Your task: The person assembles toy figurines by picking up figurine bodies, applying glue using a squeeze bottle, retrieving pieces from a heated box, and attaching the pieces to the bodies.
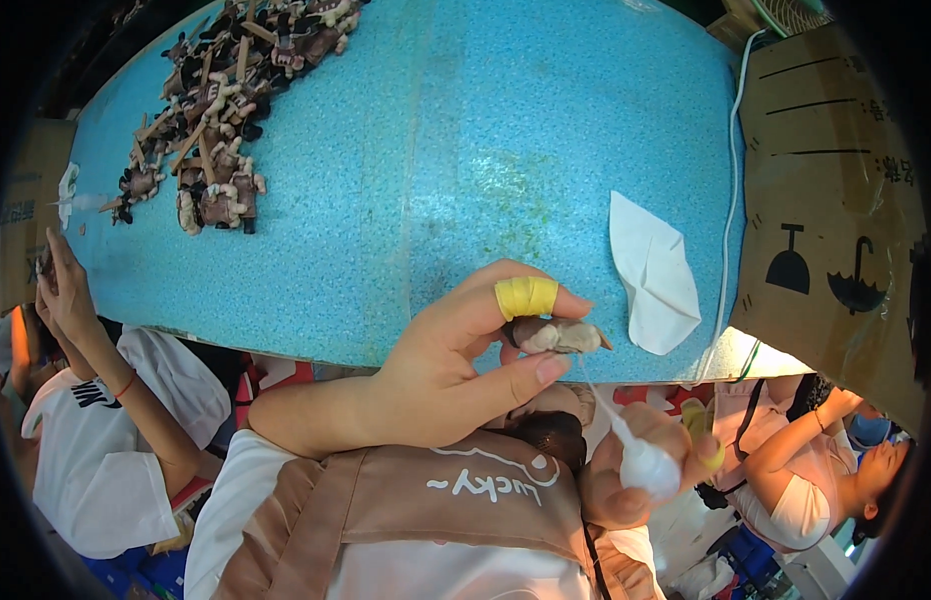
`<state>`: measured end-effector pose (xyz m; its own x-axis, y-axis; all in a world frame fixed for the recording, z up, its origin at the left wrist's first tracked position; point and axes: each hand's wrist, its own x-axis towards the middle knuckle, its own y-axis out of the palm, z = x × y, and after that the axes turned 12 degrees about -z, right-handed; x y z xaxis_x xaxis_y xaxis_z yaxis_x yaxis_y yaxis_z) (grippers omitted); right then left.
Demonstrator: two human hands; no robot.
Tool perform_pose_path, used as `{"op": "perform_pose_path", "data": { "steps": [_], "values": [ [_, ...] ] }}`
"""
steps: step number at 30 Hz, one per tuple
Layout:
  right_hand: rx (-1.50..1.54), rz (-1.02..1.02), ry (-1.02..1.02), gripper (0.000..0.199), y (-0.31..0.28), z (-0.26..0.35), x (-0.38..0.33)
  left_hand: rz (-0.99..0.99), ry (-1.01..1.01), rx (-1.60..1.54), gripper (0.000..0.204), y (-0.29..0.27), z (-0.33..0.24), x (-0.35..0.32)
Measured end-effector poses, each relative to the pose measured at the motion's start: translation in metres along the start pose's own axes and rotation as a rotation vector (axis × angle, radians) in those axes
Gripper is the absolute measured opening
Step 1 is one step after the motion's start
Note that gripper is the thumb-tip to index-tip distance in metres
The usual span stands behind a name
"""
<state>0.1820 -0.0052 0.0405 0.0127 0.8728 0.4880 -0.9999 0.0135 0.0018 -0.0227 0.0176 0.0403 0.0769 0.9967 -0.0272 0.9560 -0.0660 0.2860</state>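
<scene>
Above the table's near edge, my left hand pinches a small brown and cream figurine between thumb and fingers. Yellow tape wraps one finger of this hand. Just below and to the right, my right hand is closed around a white squeeze bottle with a long thin nozzle. The nozzle's tip points up at the underside of the figurine; whether it touches cannot be made out. Yellow tape also shows on a finger of my right hand.
Many similar figurines, with wooden sticks among them, lie heaped at the far left of the blue table. A white cloth lies at right, beside a white cable and a cardboard box. Co-workers sit on both sides.
</scene>
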Motion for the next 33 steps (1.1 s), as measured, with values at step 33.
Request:
{"op": "perform_pose_path", "data": {
  "steps": [33],
  "values": [
    [0.042, 0.040, -0.268, 0.032, 0.0042, 0.0046, -0.0033, -0.009, 0.160, -0.006, 0.034, 0.0000, -0.0020, -0.0025]
  ]
}}
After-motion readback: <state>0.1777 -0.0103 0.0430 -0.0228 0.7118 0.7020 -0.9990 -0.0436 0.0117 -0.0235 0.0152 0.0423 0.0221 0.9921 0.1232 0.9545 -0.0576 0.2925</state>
